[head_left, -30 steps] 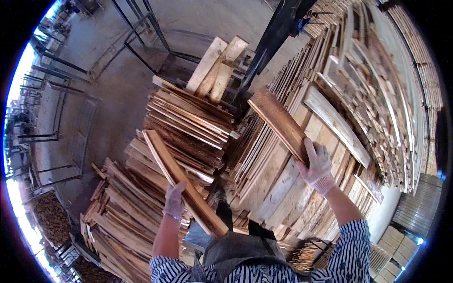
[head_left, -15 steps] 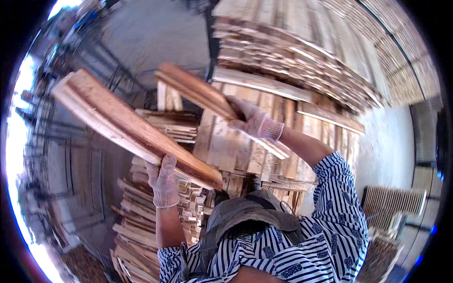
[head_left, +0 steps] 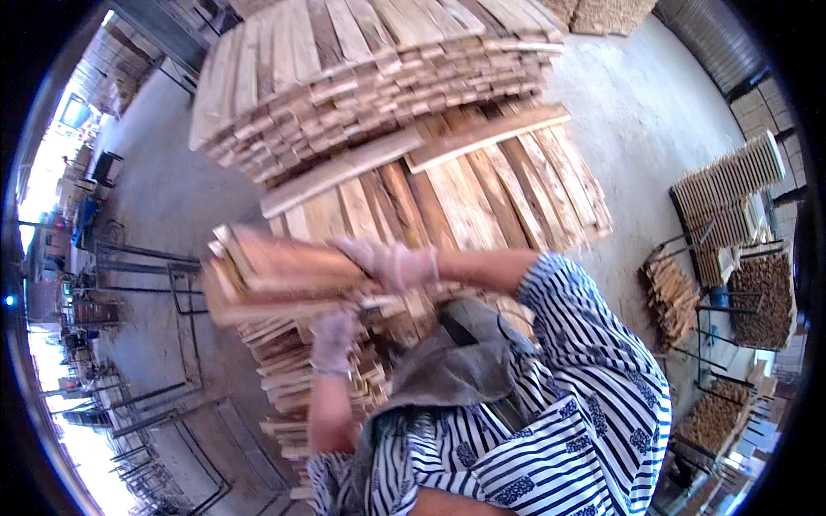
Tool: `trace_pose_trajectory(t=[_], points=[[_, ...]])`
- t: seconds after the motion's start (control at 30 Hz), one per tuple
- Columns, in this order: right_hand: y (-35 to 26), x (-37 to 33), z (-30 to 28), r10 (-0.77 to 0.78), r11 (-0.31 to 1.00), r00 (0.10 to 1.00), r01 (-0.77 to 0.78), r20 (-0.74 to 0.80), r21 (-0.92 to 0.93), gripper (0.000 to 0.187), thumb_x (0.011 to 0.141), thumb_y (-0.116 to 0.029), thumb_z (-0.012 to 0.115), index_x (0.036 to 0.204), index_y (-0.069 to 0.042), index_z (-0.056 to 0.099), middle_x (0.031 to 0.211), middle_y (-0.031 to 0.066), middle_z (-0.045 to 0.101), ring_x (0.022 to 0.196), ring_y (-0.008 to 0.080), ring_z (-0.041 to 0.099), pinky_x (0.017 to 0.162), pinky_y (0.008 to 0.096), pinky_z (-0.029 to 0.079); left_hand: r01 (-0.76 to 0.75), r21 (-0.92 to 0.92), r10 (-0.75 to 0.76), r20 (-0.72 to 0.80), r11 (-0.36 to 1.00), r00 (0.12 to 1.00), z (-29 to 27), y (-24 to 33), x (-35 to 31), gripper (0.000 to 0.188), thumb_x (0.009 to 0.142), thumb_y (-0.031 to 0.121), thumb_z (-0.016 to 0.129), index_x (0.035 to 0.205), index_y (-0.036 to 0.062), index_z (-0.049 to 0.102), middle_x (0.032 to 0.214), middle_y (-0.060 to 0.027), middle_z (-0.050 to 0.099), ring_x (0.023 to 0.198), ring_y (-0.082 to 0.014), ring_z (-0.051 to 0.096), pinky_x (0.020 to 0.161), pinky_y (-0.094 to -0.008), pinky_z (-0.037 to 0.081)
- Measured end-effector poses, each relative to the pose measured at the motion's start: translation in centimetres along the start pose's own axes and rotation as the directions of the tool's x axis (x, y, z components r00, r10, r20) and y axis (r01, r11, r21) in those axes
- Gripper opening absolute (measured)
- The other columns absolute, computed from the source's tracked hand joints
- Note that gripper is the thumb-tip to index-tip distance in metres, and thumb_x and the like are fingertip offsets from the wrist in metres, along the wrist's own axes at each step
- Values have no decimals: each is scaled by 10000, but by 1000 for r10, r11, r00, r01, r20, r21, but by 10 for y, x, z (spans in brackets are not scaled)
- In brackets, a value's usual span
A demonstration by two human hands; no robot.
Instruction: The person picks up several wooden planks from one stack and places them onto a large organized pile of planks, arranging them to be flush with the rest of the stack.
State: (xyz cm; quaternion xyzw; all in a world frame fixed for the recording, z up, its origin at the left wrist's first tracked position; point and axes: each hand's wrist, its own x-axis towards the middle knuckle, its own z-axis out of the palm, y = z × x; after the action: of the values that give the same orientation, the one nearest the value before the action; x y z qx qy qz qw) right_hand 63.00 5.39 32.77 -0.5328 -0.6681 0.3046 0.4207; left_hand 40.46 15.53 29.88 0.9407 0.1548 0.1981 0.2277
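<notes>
While both gloved hands are closed on one bundle of boards (head_left: 297,267), that bundle is held up at the near left corner of the broad plank stack (head_left: 473,193), its far ends pointing out to the left of it. The right hand (head_left: 396,265) grips the bundle's near end from the side closer to the broad plank stack; the left hand (head_left: 334,340) holds it from the side closer to the person, though blur hides exactly how the fingers sit. A pale board (head_left: 344,172) and a brown board (head_left: 495,135) lie across the far part of the broad plank stack, and beyond it rises a taller stack (head_left: 387,90). Nearer the person than the broad plank stack is a pile of slats (head_left: 288,365). Well to its right stands a ribbed stack of wood (head_left: 723,206).
</notes>
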Motion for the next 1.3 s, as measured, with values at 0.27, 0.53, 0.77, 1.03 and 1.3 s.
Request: trace_pose_trajectory(t=[0.27,0.53,0.77,1.03,1.3], points=[[2,-46,-115,410,911,912,-408,-23,56,1052,783,-277,904,1607,-88,278,1417,218,579,1221,294,624,1033,418,538,593,-420,-563,208,687,800,-94,44,27,517,882,147,824,1329,15,600,1122,-78,732,968,-172,725,845,-318,625],[54,-179,-194,616,514,774,-534,-144,-672,878,813,-248,796,1568,-109,370,1224,233,657,1101,385,652,969,484,540,102,455,-302,393,885,868,-23,60,18,810,742,250,884,1422,95,472,1312,-152,556,1286,-306,494,1139,-454,368],[164,-293,-141,739,380,670,-503,-72,-776,941,811,-272,830,1592,-156,317,1392,206,567,1261,420,567,1037,503,513,158,541,-474,515,826,714,143,12,-12,615,775,27,674,1366,88,516,1353,-144,559,1288,-305,515,1061,-473,399],[152,-266,-135,865,222,493,-546,-95,-808,990,767,-330,849,1586,-179,314,1497,200,471,1352,460,466,1129,538,431,182,536,-539,645,824,542,92,35,15,534,836,162,717,1331,61,545,1336,-170,565,1207,-340,563,1019,-476,446],[143,-263,-140,863,211,490,-572,-123,-793,952,794,-309,823,1583,-183,305,1464,215,500,1320,457,509,1096,524,466,839,-543,-989,124,-1,79,29,35,-68,649,856,174,776,1400,23,455,1188,-165,635,1119,-257,615,997,-420,517]])
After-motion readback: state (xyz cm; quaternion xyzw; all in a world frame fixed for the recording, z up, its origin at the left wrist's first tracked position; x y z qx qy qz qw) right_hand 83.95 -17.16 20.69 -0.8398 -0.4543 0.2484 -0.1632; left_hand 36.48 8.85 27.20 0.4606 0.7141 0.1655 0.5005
